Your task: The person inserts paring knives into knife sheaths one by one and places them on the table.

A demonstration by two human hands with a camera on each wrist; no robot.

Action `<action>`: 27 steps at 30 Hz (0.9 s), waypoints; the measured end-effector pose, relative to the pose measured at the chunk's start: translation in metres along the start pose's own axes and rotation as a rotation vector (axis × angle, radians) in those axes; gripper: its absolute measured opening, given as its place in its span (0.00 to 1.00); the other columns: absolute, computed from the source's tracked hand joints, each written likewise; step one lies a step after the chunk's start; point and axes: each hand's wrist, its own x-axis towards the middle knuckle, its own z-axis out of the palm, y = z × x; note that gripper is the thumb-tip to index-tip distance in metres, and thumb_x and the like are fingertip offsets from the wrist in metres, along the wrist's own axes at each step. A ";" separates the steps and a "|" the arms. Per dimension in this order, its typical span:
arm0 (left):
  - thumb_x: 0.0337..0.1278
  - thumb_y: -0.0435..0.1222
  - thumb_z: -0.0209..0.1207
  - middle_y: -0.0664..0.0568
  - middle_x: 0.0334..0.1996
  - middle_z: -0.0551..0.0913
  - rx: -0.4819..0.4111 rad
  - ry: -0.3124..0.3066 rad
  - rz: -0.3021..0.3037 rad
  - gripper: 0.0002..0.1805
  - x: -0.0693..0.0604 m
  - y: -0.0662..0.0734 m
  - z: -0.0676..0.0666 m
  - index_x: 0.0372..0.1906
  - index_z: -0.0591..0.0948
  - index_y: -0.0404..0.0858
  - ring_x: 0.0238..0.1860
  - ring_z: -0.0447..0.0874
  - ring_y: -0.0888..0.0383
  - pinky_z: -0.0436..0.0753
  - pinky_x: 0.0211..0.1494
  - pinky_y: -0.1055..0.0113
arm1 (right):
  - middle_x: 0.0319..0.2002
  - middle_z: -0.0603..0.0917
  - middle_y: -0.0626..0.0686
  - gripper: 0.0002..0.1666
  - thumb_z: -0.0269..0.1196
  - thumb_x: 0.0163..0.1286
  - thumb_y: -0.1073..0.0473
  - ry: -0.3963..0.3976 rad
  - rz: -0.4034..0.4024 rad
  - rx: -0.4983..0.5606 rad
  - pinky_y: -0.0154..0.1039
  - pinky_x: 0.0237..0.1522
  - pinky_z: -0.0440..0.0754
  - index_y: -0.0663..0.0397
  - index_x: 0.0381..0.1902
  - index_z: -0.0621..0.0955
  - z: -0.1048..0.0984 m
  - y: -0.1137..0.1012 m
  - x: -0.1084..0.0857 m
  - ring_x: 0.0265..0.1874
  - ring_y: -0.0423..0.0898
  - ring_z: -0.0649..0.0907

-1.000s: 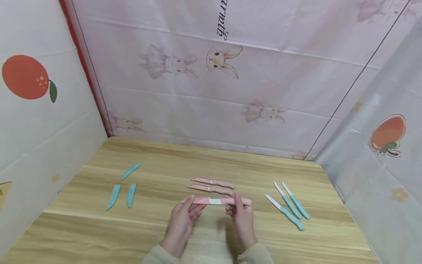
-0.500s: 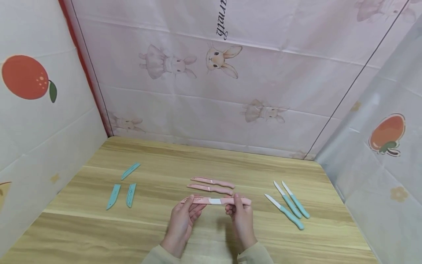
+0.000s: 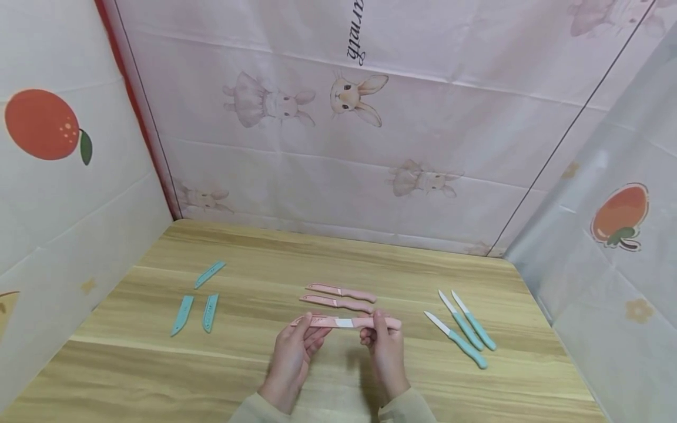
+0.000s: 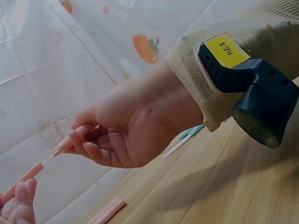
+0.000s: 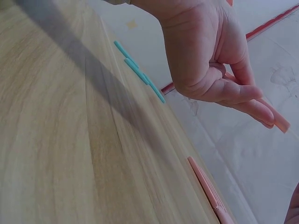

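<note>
In the head view my left hand [image 3: 288, 364] pinches a pink sheath [image 3: 322, 322] between thumb and fingers. My right hand [image 3: 388, 358] grips the pink handle [image 3: 391, 322] of a knife whose white blade [image 3: 345, 323] is partly inside the sheath, part of it bare. Both pieces are held in line above the table. The left wrist view shows the right hand [image 4: 135, 121] curled round the handle, and the right wrist view shows the left hand [image 5: 210, 60] on the sheath [image 5: 281, 122]. Two pink sheathed knives [image 3: 338, 302] lie just beyond the hands.
On the wooden table [image 3: 238, 382], three teal sheaths, one at the back [image 3: 210, 274], lie at the left. Three teal-handled knives with bare white blades, the nearest one [image 3: 468, 349] angled, lie at the right. Printed cloth walls [image 3: 317, 147] stand behind and at both sides.
The right hand and the handle have shifted very slightly left, and a little less of the white blade shows. The left hand keeps its hold on the sheath.
</note>
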 end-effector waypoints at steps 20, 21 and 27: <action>0.69 0.42 0.49 0.44 0.37 0.84 0.008 0.015 0.007 0.24 0.001 -0.003 0.001 0.55 0.68 0.23 0.37 0.85 0.58 0.82 0.33 0.77 | 0.17 0.79 0.46 0.11 0.50 0.74 0.58 0.054 0.045 -0.009 0.23 0.17 0.71 0.62 0.37 0.71 0.006 0.001 -0.002 0.14 0.35 0.73; 0.69 0.42 0.49 0.44 0.37 0.84 0.007 0.015 0.007 0.24 0.000 -0.003 0.001 0.55 0.68 0.23 0.36 0.85 0.58 0.82 0.33 0.77 | 0.17 0.79 0.46 0.11 0.49 0.74 0.58 0.055 0.046 -0.005 0.23 0.17 0.71 0.62 0.36 0.71 0.007 0.001 -0.002 0.14 0.35 0.73; 0.70 0.40 0.47 0.43 0.37 0.84 0.017 0.012 0.012 0.22 -0.001 -0.002 0.001 0.54 0.68 0.23 0.37 0.85 0.58 0.82 0.33 0.77 | 0.18 0.80 0.47 0.13 0.49 0.74 0.59 0.046 0.037 0.005 0.23 0.16 0.70 0.63 0.35 0.74 0.009 0.000 -0.004 0.13 0.35 0.73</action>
